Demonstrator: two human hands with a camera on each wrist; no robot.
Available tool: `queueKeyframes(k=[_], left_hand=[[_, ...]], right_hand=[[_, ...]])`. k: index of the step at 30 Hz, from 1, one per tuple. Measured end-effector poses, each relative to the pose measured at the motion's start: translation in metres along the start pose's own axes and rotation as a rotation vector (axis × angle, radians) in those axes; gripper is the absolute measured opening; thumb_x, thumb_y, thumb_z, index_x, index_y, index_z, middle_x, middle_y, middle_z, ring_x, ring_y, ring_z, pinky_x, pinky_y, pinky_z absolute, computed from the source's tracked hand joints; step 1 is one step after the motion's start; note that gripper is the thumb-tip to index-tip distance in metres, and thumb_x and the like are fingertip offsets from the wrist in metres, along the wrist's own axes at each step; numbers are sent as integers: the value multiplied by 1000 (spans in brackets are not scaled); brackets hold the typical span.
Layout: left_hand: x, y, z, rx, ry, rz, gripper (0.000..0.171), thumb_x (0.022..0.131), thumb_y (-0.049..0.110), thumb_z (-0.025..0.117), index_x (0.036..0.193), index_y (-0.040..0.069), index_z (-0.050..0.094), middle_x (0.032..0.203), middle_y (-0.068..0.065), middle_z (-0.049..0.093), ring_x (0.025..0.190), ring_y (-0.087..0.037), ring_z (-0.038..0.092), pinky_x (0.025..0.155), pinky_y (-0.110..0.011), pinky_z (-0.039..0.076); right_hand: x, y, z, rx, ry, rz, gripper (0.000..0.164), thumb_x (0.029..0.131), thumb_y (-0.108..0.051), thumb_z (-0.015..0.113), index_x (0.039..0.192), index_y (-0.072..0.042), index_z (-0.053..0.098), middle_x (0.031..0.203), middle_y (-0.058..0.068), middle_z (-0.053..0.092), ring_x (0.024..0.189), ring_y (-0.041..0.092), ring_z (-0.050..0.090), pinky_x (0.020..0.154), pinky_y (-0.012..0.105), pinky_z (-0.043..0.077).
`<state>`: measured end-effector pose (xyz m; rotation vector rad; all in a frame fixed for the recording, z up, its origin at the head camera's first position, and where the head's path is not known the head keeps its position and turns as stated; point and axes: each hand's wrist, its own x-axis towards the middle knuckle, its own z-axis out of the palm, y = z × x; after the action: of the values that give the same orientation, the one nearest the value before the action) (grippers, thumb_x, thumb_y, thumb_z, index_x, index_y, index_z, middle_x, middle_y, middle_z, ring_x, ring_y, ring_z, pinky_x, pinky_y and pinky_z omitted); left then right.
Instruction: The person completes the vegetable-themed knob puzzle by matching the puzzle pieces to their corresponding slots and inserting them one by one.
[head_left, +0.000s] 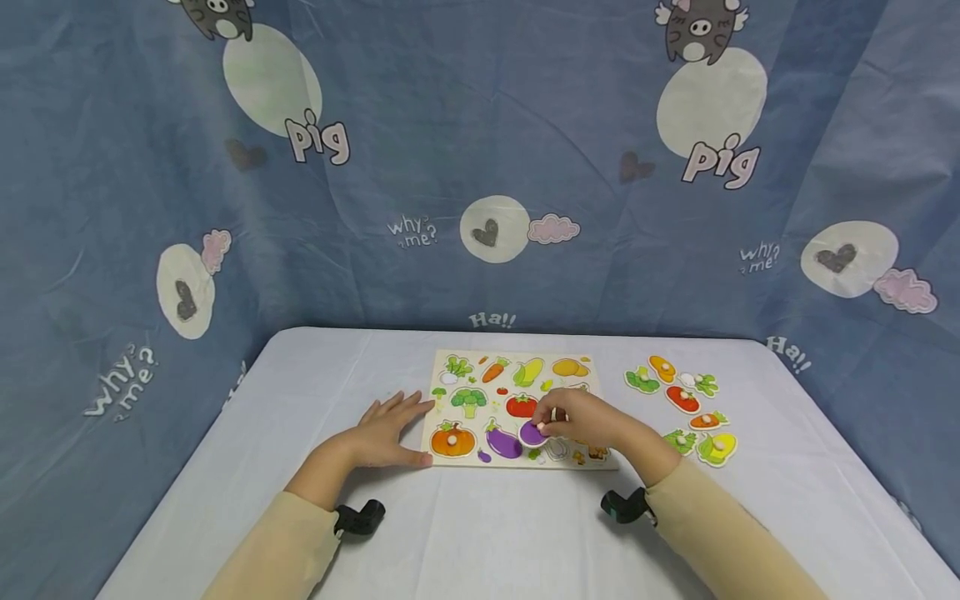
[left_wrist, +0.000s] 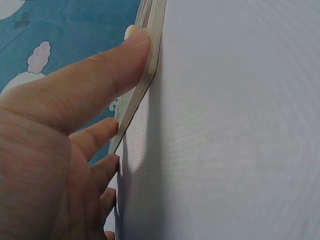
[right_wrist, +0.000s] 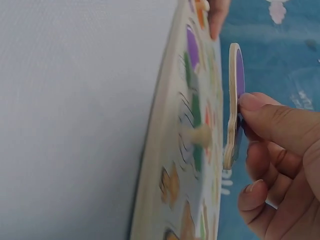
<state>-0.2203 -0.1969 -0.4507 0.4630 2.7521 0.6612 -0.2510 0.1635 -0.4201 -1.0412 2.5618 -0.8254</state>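
Note:
A wooden vegetable puzzle board (head_left: pixel 465 463) lies on the table. My right hand (head_left: pixel 581 417) pinches the small knob of an eggplant puzzle piece (head_left: pixel 532 433) between thumb and fingers. In the right wrist view the eggplant piece (right_wrist: pixel 236 100) stands off the board, over its lower rows. The purple printed eggplant (head_left: pixel 504 442) shows just left of it. With fingers spread, my left hand (head_left: pixel 381 437) lies at the board's left edge, and its thumb (left_wrist: pixel 120 70) touches the board's corner. A pumpkin piece (head_left: pixel 452 440) with a knob sits in the lower left of the board.
Several loose vegetable pieces lie on the white table (head_left: pixel 510 533) to the right, among them a tomato piece (head_left: pixel 682 398), a carrot piece (head_left: pixel 708 420) and a yellow corn-like piece (head_left: pixel 717 448). Behind the table hangs a blue printed cloth (head_left: pixel 420 283).

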Motion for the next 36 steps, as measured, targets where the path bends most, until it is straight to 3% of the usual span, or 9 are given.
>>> queueKeyframes(k=[21, 36], left_hand=[[2, 0, 1, 1, -11, -3, 99, 74, 59, 79, 156, 19, 38, 165, -13, 22, 152, -39, 9, 121, -60, 1], [2, -2, 1, -4, -5, 10, 100, 75, 59, 79, 156, 18, 38, 164, -14, 23, 152, -40, 10, 120, -61, 1]], right_hand=[[31, -19, 15, -44, -132, -4, 11, 94, -7, 69, 99, -16, 71, 92, -9, 61, 84, 9, 56, 80, 24, 53], [35, -19, 24, -73, -93, 31, 11, 94, -8, 70, 100, -16, 73, 90, -9, 59, 84, 10, 55, 80, 26, 52]])
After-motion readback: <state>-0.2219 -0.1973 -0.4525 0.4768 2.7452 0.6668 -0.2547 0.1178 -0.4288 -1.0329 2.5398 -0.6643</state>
